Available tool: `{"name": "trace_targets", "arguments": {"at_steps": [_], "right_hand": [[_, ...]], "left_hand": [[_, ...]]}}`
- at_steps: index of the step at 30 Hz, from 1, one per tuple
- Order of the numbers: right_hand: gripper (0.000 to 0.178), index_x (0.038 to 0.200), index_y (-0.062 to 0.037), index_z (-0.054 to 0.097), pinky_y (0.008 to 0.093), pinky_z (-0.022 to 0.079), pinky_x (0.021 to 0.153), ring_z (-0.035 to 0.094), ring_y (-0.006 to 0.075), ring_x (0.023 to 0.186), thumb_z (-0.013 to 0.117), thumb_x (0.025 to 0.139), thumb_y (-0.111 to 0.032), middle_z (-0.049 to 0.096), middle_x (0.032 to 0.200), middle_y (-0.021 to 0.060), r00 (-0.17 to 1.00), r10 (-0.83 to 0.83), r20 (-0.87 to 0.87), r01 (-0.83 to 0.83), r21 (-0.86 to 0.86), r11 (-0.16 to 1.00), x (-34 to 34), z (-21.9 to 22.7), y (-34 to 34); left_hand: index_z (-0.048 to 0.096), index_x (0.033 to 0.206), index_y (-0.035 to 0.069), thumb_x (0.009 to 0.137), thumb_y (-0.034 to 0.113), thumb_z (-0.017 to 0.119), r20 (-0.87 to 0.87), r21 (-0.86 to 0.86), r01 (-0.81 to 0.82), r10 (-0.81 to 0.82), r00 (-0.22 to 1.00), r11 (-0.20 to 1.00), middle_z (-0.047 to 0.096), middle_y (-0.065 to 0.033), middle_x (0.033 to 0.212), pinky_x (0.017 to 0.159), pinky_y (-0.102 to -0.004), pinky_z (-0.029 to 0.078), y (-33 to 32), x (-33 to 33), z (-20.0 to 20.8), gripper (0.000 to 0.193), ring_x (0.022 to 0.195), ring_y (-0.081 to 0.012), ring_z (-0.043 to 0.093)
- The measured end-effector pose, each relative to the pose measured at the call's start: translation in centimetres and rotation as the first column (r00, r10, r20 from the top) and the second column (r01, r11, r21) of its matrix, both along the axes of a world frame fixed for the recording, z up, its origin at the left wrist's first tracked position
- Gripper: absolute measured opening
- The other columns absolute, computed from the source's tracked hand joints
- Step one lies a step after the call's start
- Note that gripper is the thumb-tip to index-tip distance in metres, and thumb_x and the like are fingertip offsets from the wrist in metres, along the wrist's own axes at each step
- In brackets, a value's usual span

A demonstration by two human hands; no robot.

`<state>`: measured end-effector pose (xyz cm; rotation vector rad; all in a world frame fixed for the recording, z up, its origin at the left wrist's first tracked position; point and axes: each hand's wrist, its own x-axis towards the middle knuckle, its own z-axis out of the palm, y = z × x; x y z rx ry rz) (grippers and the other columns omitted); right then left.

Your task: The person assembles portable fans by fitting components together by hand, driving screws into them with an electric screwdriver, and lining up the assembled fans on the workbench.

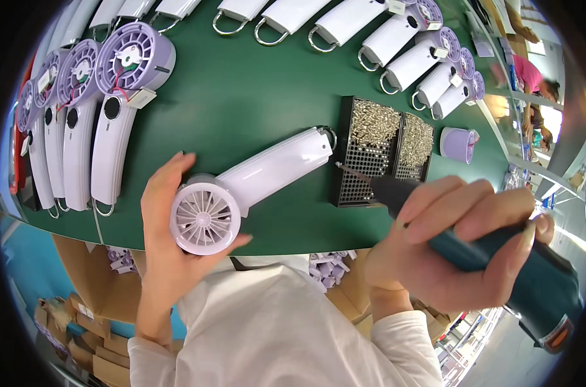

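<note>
Head view: the left hand [160, 235] is curled around the round, grilled head of a white handheld fan [254, 175] at the near side of the green tabletop [280, 84], its handle slanting up rightward. The right hand [441, 271] grips a dark teal power screwdriver [460, 250], its bit near a black tray [364, 187] of small screws. More fan units [111, 151] lie leftward.

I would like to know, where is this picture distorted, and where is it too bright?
Head view: front edge of the green table bows, corners go black; head view, right: background patches wash out white; head view, centre: soft highlights on the white handle.
</note>
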<state>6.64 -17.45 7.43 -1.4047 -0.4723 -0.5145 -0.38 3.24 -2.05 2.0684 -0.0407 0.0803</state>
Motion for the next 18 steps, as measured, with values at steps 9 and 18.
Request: {"name": "trace_targets", "arguments": {"at_steps": [9, 18], "right_hand": [[0.02, 0.107, -0.008, 0.039, 0.0335, 0.036, 0.031, 0.036, 0.0173, 0.033, 0.036, 0.091, -0.02, 0.041, 0.068, 0.0085, 0.999, -0.008, -0.053, 0.003, -0.089, 0.996, 1.9, -1.7, 0.1], [0.017, 0.105, -0.0102, 0.041, 0.0325, 0.037, 0.029, 0.035, 0.0164, 0.031, 0.035, 0.091, -0.017, 0.041, 0.065, 0.0068, 0.989, -0.085, -0.12, 0.078, -0.057, 0.995, 2.4, -2.5, 1.1]], "left_hand": [[0.053, 0.117, 0.002, 0.053, 0.009, 0.084, 0.038, 0.107, 0.039, -0.043, 0.998, 0.993, 0.05, -0.0171, 0.125, 0.094, -0.0359, 0.041, 0.6, 0.2, -0.9, 0.072, 0.116, -0.0289, 0.049], [0.053, 0.117, 0.002, 0.054, 0.01, 0.084, -0.043, 0.108, 0.028, -0.023, 0.999, 0.994, 0.049, -0.0146, 0.126, 0.094, -0.035, 0.041, 0.7, 0.1, -0.7, 0.071, 0.115, -0.0279, 0.048]]}}
